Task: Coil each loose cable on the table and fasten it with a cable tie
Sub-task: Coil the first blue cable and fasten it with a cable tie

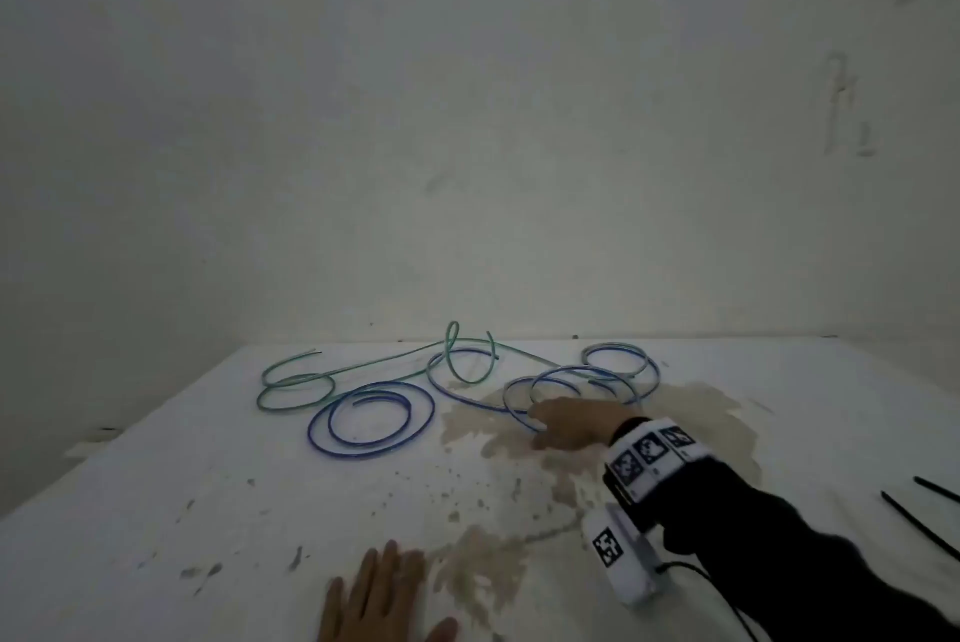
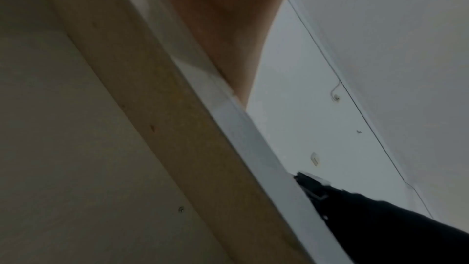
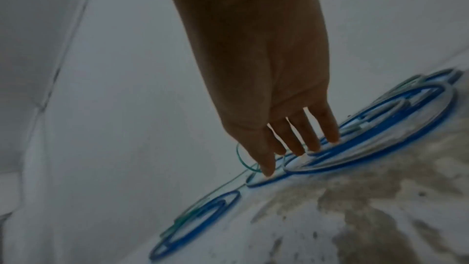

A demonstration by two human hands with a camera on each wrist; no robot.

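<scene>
The blue cable [image 1: 371, 420] lies in loose loops across the far middle of the worktop [image 1: 156, 485], one flat spiral to the left and further rings to the right, with a green cable [image 1: 296, 384] sprawled behind and partly across it, one green loop standing upright. The two overlap, so they probably need separating before either can be coiled. The right hand [image 1: 574, 420] reaches to the right-hand blue rings with fingers [image 3: 311, 138] straight and spread, tips at or just above the cable, gripping nothing; this looks like a reach to gather a first loop. The left hand [image 1: 384, 600] rests flat and open near the front edge, likely to steady the body. Two black cable ties [image 1: 919, 519] lie at the right edge, apart from the cables, ready for fastening. The wristband [image 1: 649, 454] carries square black-and-white marker patterns; no readable writing shows anywhere.
</scene>
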